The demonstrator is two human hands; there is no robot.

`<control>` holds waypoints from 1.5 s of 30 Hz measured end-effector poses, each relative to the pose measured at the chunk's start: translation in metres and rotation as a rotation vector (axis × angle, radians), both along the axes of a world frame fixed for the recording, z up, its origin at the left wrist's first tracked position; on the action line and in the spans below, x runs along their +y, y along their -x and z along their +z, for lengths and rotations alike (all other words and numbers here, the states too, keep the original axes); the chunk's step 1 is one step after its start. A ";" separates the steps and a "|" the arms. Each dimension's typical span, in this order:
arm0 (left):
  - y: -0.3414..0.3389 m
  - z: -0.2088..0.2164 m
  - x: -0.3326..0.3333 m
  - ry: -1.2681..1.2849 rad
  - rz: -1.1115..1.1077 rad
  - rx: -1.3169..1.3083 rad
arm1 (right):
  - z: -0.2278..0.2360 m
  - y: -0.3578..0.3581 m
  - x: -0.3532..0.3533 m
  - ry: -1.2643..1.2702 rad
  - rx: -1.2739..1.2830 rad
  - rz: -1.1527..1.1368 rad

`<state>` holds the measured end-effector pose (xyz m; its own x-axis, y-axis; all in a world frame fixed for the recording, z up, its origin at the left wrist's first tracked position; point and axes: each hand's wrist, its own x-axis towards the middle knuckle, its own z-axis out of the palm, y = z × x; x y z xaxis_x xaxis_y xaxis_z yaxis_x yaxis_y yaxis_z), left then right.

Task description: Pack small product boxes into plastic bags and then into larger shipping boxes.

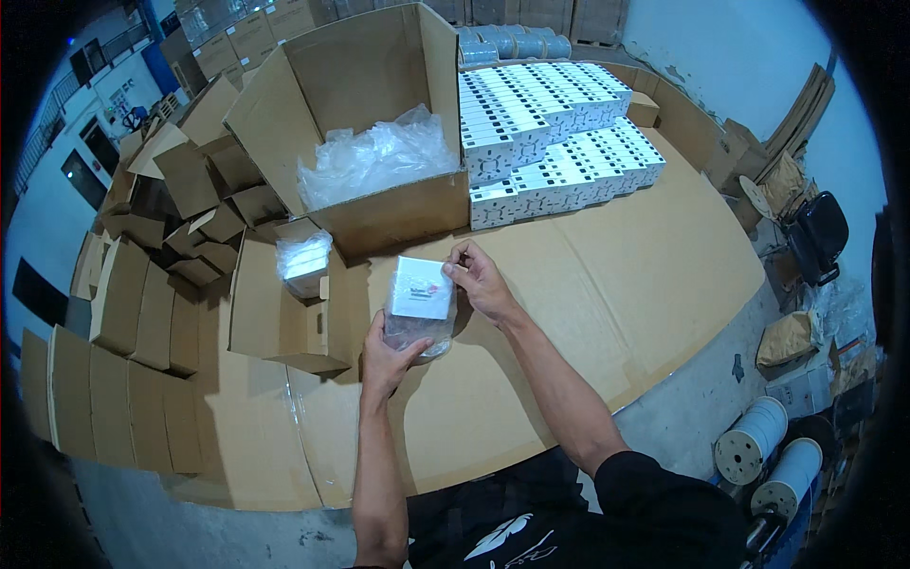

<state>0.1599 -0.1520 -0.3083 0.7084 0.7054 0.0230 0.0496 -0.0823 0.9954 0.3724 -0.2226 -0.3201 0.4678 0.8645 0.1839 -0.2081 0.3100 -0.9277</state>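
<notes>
A small white box (422, 287) sits partly in a clear plastic bag (413, 332) above the table. My left hand (386, 358) is closed round the lower part of the bag, thumb in front. At the box's upper right corner, my right hand (481, 283) pinches with thumb and forefinger; whether it grips the bag's edge or the box itself is hard to see. Just left of my hands stands an open small brown carton (275, 327), with plastic-wrapped white boxes (306, 261) at its far end.
A large open carton (403, 216) full of loose clear plastic bags (379, 156) stands behind. Rows of stacked white boxes (531, 204) are at its right. Several brown cartons (147, 313) crowd the left. Cardboard covers the table (607, 294); cable spools (752, 438) stand beyond its right edge.
</notes>
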 end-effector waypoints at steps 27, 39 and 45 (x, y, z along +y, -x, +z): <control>-0.046 -0.019 0.027 0.104 0.205 -0.222 | -0.011 0.029 0.014 0.080 0.170 -0.153; -0.037 -0.004 0.031 0.091 0.172 -0.451 | 0.013 0.033 0.001 -0.109 0.226 -0.069; -0.042 0.003 0.025 0.149 0.191 -0.473 | 0.017 0.034 0.003 -0.086 0.182 -0.068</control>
